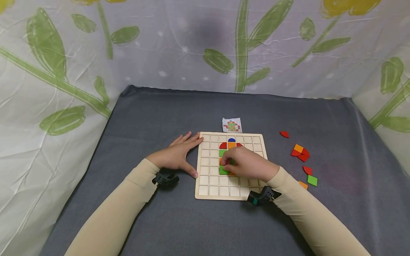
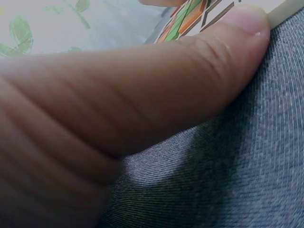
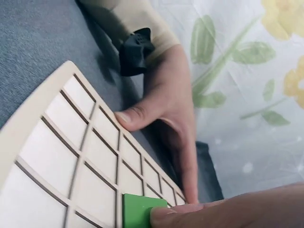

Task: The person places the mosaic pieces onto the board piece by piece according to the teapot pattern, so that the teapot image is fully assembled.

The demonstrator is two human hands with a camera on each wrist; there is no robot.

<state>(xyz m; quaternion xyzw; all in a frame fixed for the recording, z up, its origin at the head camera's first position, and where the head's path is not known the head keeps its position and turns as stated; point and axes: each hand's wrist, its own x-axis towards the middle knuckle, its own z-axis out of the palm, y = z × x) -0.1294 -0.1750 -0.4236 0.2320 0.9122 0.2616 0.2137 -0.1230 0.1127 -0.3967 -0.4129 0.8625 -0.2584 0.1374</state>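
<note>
A wooden grid board (image 1: 214,191) lies on the dark cloth. My left hand (image 1: 176,154) is spread at its left side, the thumb and a fingertip touching the edge. Over the board's middle, my right hand (image 1: 250,164) has curled fingers, with thumb and fingertip at a green square tile (image 3: 137,211) in the lower left of the coloured tiles. Around it are an orange tile (image 1: 232,145), a red quarter-round tile (image 1: 223,145) and a blue half-round tile (image 1: 231,140). The right hand hides part of the pattern.
A small pattern card (image 1: 232,125) touches the board's far edge. To the right lie loose tiles: a red one (image 1: 284,134), a cluster of red pieces (image 1: 303,156) with an orange square (image 1: 298,147), and a green square (image 1: 312,180). A flowered curtain (image 1: 179,53) rises behind.
</note>
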